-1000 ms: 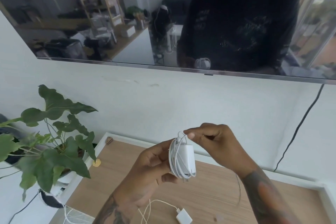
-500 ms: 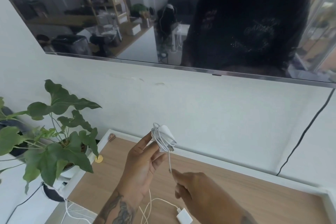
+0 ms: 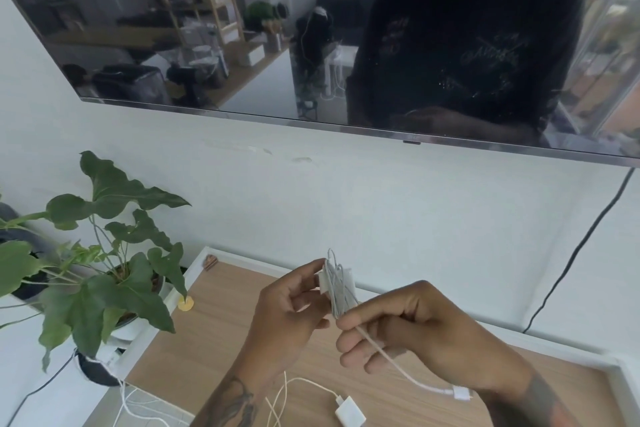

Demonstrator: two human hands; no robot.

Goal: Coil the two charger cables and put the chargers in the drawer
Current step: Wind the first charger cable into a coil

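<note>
Two chargers in play. Your left hand pinches wrapped charger above tabletop — steadies coil. Your right hand clamps loose cable tail, keeping tension for last turns. Second charger lies uncoiled below; drawer unseen.

Two bare hands, left hand, right hand, no sleeves at the wrists, dark tattoos on both forearms
</note>
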